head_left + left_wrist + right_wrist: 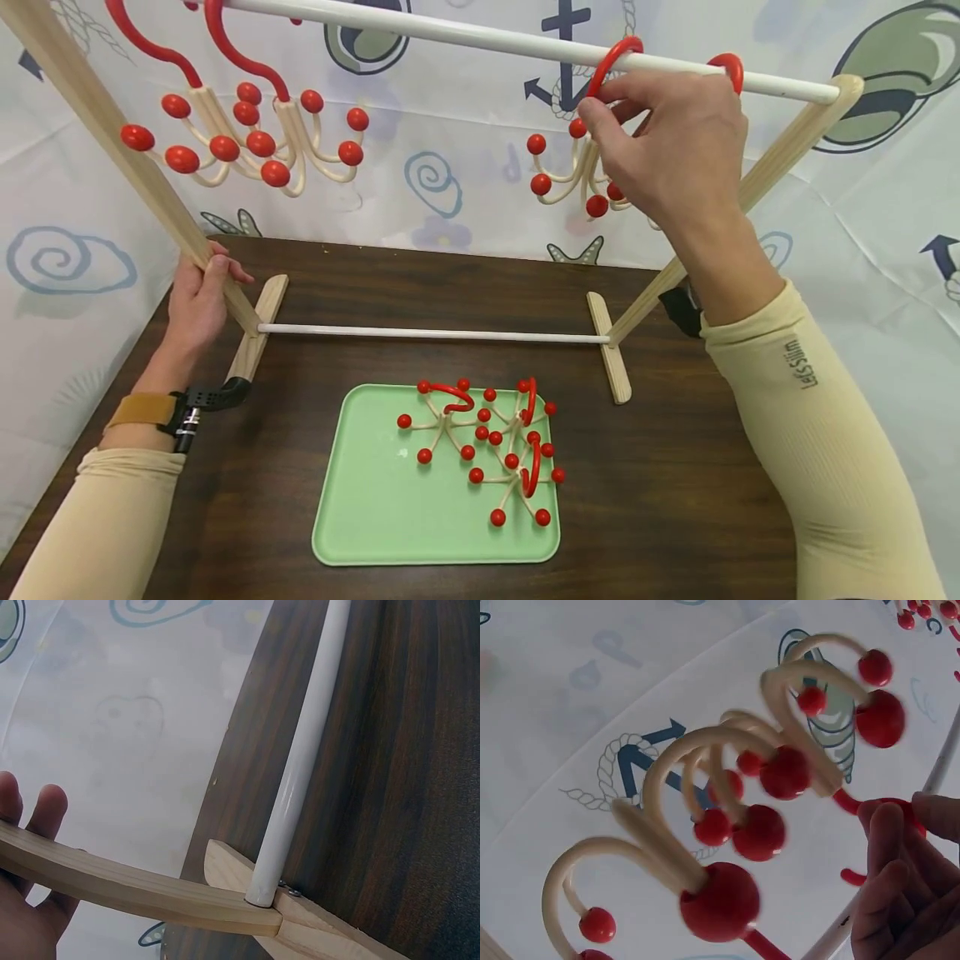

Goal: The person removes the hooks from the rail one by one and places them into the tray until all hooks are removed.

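My right hand [675, 137] pinches the red hook [613, 60] of a pronged hanger at the white top rod [480, 37]. Cream prongs tipped with red balls [541, 184] spread below the fingers; the hand hides part of them. In the right wrist view, thumb and fingers meet on the hook [846, 801]. Another red hook [727, 65] sits on the rod just right of this hand. My left hand [197, 300] grips the left wooden post [142, 158] low down, fingers behind the wood [135, 885] in the left wrist view.
Two similar hangers [288, 125] hang at the rod's left. A green tray [390, 508] on the dark table [675, 500] holds three more hangers [446, 421] at its right side. A lower white bar [435, 333] joins the stand's feet [611, 350]. Behind hangs a patterned cloth [480, 125].
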A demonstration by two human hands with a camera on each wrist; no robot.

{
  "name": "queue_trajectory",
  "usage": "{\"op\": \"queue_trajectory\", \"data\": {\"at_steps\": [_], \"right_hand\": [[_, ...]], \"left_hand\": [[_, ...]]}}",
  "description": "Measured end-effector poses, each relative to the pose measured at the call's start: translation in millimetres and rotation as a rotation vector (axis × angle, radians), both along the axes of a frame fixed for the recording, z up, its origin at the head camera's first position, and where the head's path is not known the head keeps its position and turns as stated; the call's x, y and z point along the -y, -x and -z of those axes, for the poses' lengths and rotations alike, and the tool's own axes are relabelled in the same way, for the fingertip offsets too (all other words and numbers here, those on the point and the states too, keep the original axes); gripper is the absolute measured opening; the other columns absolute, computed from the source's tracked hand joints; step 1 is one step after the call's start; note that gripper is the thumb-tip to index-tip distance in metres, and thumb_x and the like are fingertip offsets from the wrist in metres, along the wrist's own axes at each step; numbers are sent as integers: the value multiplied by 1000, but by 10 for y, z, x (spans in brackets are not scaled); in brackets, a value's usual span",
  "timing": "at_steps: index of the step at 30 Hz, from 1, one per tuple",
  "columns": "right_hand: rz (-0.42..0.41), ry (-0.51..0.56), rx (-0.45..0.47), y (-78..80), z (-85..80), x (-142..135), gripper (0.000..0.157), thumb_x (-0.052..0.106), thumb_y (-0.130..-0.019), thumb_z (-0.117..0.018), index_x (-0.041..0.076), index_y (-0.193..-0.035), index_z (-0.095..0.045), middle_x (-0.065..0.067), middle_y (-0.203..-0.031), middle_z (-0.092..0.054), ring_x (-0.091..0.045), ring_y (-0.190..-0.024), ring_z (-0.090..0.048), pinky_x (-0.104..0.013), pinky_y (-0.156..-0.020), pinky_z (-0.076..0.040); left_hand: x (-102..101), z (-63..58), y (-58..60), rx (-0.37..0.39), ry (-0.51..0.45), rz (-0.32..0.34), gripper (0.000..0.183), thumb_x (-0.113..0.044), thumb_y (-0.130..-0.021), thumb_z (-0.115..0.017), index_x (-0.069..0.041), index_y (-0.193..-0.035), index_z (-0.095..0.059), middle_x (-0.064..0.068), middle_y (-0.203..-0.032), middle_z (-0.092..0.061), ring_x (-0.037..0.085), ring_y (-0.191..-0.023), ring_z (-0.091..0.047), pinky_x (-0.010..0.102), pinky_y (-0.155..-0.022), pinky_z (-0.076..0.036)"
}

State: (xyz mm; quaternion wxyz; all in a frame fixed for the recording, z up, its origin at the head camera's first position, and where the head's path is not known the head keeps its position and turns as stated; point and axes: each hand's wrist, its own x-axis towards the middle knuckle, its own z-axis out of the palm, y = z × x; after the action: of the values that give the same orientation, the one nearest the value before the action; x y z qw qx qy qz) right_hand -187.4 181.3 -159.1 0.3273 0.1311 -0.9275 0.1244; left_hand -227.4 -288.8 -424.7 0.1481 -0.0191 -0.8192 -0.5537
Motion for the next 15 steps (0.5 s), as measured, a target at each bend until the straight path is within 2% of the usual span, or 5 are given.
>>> {"op": "queue_trajectory", "data": {"at_steps": [4,8,12,15], "right_hand": [[-10,4,-45,22,1,-33,40,40,-97,-52,10,-110,-75,-7,-95,-74,-21,-71,-64,-31,-70,-38],[-7,68,-69,31,-1,-81,37,38,-96,-53,12,-109,-76,-3,-95,-75,-14,-69,-62,-24,-70,-36],[-18,128,-91,32,-16,-130,34,38,-95,-57,14,-112,-75,0,-97,-75,-12,-73,-63,-14,-66,-36],[-57,149,-131,32,-43,-152,32,36,-94,-58,16,-112,-76,2,-99,-75,-10,-76,-66,-11,-64,-38]], "left_hand": [[1,3,13,-35,-2,-3,20,-28,-107,-34,-18,-122,-43,3,-94,-54,12,-90,-60,30,-84,-40],[-10,1,13,-47,-13,3,20,-29,-107,-35,-17,-122,-43,3,-94,-54,12,-89,-60,30,-84,-39],[-22,8,-4,-30,-15,4,20,-29,-107,-34,-18,-122,-43,3,-95,-55,11,-91,-60,31,-85,-38],[-18,19,-20,-14,-21,-6,20,-28,-107,-34,-19,-122,-42,3,-95,-55,11,-91,-60,31,-85,-38]]}}
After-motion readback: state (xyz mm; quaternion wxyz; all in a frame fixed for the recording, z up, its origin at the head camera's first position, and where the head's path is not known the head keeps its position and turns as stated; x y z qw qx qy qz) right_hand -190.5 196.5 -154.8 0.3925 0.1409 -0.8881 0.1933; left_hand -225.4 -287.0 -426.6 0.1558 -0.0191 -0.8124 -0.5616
